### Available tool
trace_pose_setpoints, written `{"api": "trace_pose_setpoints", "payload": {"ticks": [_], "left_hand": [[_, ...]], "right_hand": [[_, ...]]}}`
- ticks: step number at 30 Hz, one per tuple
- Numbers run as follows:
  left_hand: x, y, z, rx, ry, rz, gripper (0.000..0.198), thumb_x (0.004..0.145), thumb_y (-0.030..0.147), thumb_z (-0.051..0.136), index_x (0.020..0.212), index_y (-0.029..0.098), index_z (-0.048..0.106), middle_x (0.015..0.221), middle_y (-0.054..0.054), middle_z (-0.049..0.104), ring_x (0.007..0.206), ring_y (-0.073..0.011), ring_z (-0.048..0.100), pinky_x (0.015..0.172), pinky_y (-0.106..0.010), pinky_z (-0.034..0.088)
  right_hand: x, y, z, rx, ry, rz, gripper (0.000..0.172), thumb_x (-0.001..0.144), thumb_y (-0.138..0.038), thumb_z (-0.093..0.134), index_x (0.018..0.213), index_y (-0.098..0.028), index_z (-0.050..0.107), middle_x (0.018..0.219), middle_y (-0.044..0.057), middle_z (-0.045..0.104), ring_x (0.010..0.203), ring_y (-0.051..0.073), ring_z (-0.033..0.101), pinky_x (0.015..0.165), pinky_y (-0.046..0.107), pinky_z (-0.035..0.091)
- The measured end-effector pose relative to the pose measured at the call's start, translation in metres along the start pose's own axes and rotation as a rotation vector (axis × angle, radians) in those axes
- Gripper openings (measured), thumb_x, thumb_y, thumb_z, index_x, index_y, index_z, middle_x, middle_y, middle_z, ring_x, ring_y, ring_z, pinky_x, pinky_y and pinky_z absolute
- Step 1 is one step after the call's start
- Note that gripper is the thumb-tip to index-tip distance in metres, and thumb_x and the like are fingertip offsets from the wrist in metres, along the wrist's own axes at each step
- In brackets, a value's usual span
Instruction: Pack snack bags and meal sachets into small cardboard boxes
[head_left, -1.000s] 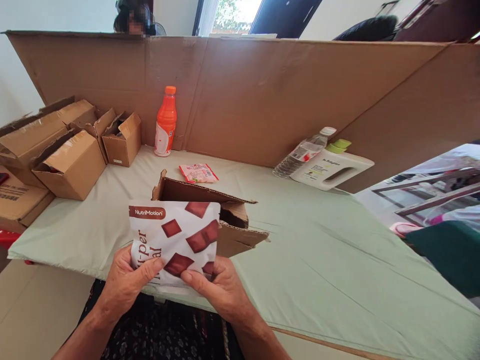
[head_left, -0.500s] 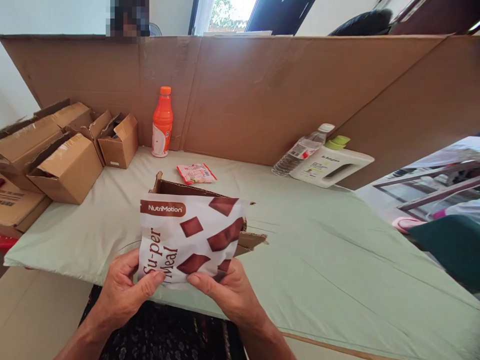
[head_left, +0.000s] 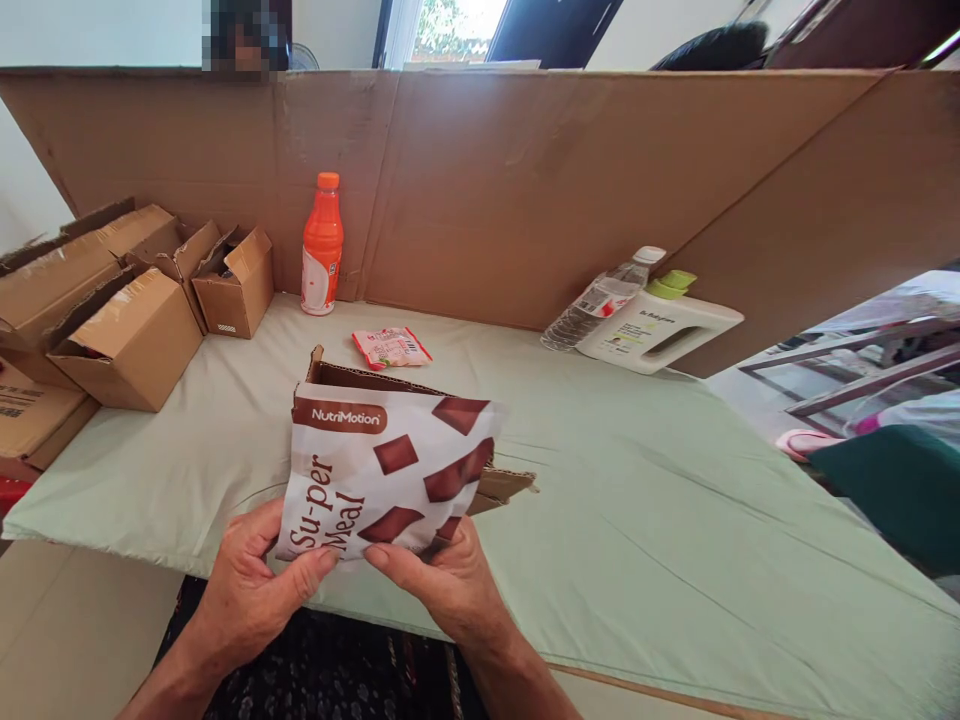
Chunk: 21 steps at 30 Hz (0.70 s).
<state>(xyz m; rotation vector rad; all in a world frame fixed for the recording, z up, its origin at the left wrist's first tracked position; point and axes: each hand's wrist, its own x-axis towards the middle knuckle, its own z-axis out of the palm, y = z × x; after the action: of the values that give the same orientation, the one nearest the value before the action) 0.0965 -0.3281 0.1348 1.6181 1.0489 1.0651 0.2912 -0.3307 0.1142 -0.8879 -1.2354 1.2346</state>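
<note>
Both hands hold a white food pouch (head_left: 409, 455) printed with brown squares and the words "NutriMotion" and "Su-per Meal". My left hand (head_left: 259, 580) pinches its lower left edge, thumb on the front. At the lower right, my right hand (head_left: 442, 580) grips it the same way, fingers behind. Just beyond the pouch stands an open cardboard box (head_left: 506, 488), mostly hidden by it; a flap sticks out to the right. Behind the box a small pink snack packet (head_left: 392, 347) lies flat on the green cloth.
Several cardboard boxes (head_left: 124, 335) crowd the left of the cloth-covered table (head_left: 637, 520). An orange bottle (head_left: 322, 245) stands by the cardboard wall (head_left: 465, 190). A clear plastic bottle (head_left: 600, 305) leans against a white jug (head_left: 664, 330) with a green cap. Behind the wall is a blurred person.
The pouch has tilted, its top shifting slightly right, and my thumbs have drawn closer together along its lower edge. The view has shifted slightly.
</note>
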Motion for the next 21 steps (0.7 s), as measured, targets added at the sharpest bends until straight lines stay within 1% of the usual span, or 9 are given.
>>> {"api": "trace_pose_setpoints", "payload": {"ticks": [2, 4, 7, 11, 13, 16, 18, 21], "left_hand": [[0.002, 0.002, 0.001, 0.020, -0.004, -0.008, 0.017, 0.086, 0.024, 0.070, 0.100, 0.022, 0.080, 0.089, -0.001, 0.079, 0.077, -0.0160, 0.069, 0.073, -0.023, 0.055], [0.003, 0.003, 0.001, 0.007, 0.000, -0.033, 0.016, 0.082, 0.021, 0.071, 0.094, 0.022, 0.080, 0.085, 0.000, 0.079, 0.075, -0.0152, 0.069, 0.071, -0.022, 0.055], [0.003, 0.003, 0.002, -0.049, 0.000, -0.047, 0.016, 0.080, 0.020, 0.070, 0.091, 0.022, 0.081, 0.084, 0.000, 0.080, 0.073, -0.0151, 0.070, 0.070, -0.022, 0.056], [0.001, -0.001, 0.004, -0.060, -0.016, 0.003, 0.014, 0.081, 0.020, 0.070, 0.090, 0.021, 0.081, 0.081, 0.000, 0.079, 0.069, -0.0147, 0.069, 0.067, -0.022, 0.056], [0.001, -0.004, 0.005, -0.086, -0.005, -0.023, 0.013, 0.080, 0.020, 0.070, 0.088, 0.021, 0.081, 0.079, 0.000, 0.079, 0.068, -0.0146, 0.069, 0.065, -0.021, 0.056], [0.002, -0.011, 0.005, -0.166, -0.001, -0.122, 0.014, 0.079, 0.021, 0.072, 0.090, 0.020, 0.081, 0.081, -0.001, 0.080, 0.069, -0.0147, 0.070, 0.065, -0.021, 0.056], [0.003, -0.014, 0.006, -0.247, -0.043, -0.186, 0.017, 0.079, 0.026, 0.076, 0.094, 0.020, 0.081, 0.085, -0.002, 0.081, 0.074, -0.0159, 0.072, 0.068, -0.022, 0.058], [0.005, -0.017, 0.007, -0.357, -0.090, -0.250, 0.025, 0.080, 0.033, 0.079, 0.100, 0.020, 0.081, 0.093, -0.005, 0.082, 0.085, -0.0197, 0.075, 0.077, -0.025, 0.060]], "right_hand": [[-0.001, 0.001, 0.003, -0.056, 0.049, -0.037, 0.017, 0.078, -0.032, 0.081, 0.091, -0.022, 0.083, 0.090, 0.007, 0.081, 0.080, 0.025, 0.077, 0.076, 0.033, 0.065], [-0.002, 0.000, 0.007, -0.108, 0.067, -0.081, 0.012, 0.076, -0.023, 0.079, 0.088, -0.022, 0.083, 0.085, 0.005, 0.081, 0.077, 0.024, 0.077, 0.076, 0.031, 0.065], [-0.003, -0.003, 0.010, -0.138, 0.046, -0.104, 0.013, 0.074, -0.018, 0.077, 0.086, -0.022, 0.082, 0.080, 0.003, 0.080, 0.078, 0.024, 0.077, 0.078, 0.031, 0.065], [-0.001, -0.004, 0.007, -0.078, -0.064, -0.034, 0.017, 0.081, -0.029, 0.077, 0.095, -0.022, 0.083, 0.088, 0.005, 0.081, 0.083, 0.025, 0.077, 0.078, 0.032, 0.064], [0.000, -0.003, 0.005, -0.064, -0.099, -0.005, 0.021, 0.083, -0.033, 0.077, 0.099, -0.023, 0.083, 0.092, 0.006, 0.081, 0.087, 0.026, 0.077, 0.080, 0.033, 0.064], [0.000, 0.000, 0.004, -0.041, -0.087, 0.020, 0.024, 0.085, -0.039, 0.076, 0.103, -0.024, 0.083, 0.095, 0.006, 0.081, 0.090, 0.026, 0.077, 0.082, 0.034, 0.063], [0.000, 0.000, 0.005, -0.012, -0.061, 0.051, 0.027, 0.085, -0.043, 0.076, 0.103, -0.024, 0.083, 0.094, 0.007, 0.081, 0.092, 0.027, 0.077, 0.083, 0.035, 0.063], [0.000, 0.002, 0.006, 0.011, -0.033, 0.091, 0.030, 0.083, -0.047, 0.078, 0.099, -0.024, 0.084, 0.091, 0.008, 0.081, 0.088, 0.027, 0.077, 0.080, 0.035, 0.064]]}}
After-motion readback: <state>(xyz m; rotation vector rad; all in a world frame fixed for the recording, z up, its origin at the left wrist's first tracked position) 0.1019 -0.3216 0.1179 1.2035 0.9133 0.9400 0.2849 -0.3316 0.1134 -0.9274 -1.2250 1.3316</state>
